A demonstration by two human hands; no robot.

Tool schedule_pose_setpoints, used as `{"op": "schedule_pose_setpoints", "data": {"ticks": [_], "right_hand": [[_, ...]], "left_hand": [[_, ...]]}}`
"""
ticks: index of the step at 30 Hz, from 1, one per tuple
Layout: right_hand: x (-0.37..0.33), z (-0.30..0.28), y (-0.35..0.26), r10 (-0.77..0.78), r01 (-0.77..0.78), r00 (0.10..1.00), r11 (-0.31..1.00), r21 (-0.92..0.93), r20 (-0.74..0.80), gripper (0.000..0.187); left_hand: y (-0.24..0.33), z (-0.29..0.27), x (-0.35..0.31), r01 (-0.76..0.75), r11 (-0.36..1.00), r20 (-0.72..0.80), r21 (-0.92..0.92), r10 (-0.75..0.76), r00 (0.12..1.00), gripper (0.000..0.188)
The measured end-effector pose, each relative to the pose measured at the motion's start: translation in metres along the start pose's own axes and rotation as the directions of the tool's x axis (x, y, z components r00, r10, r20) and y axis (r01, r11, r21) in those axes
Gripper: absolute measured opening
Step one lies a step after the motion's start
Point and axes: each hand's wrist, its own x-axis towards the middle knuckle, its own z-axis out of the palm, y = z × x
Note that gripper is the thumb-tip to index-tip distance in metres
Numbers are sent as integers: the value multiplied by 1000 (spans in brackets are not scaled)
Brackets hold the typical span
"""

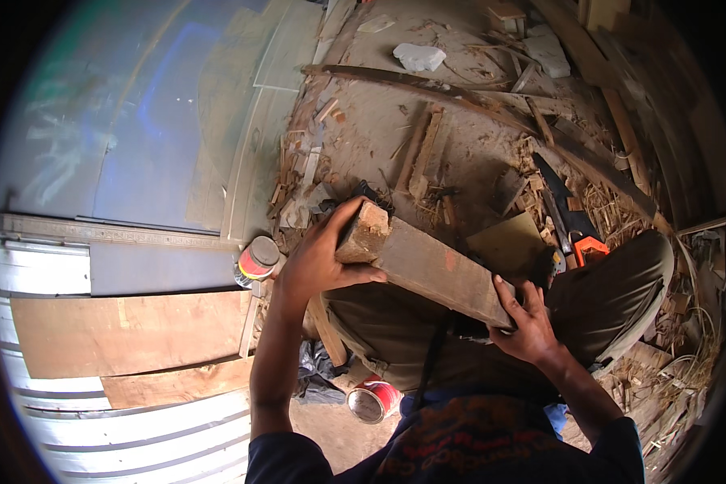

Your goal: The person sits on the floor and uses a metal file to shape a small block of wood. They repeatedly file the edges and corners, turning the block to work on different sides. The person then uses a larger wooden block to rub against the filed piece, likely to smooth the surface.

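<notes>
A thick, weathered block of wood (440, 273) lies slantwise across my lap, held up between both hands. Its far left end is notched and shows paler, rough wood. My left hand (324, 254) is wrapped round that notched end, thumb along the near side. At the lower right end, my right hand (526, 321) grips the block with fingers over its top edge. Just beyond my right knee rests a hand saw (590, 246) with an orange handle and dark blade. A flat tan board piece (508, 244) lies between my knees, partly hidden by the block.
A tin with a red and yellow label (258, 260) stands left of my left forearm; a red tin (374, 398) sits near my lap. A long timber (460, 95) crosses the littered floor ahead. Sheet panels (161, 121) and corrugated metal (145, 440) line the left.
</notes>
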Motion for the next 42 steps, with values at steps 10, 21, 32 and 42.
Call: {"op": "schedule_pose_setpoints", "data": {"ticks": [10,21,32,42], "right_hand": [[13,1,-9,-81,86,976,996,17,-201,89],[64,-13,14,48,-37,997,984,177,-53,120],[126,41,130,286,-315,938,939,137,197,83],[102,74,186,296,-356,904,921,160,308,104]], "left_hand": [[31,-14,10,-60,990,-80,127,70,994,102],[49,-29,55,-122,953,-119,277,160,980,94],[40,90,128,-269,834,26,482,293,956,91],[24,159,135,-215,847,44,486,222,974,90]]}}
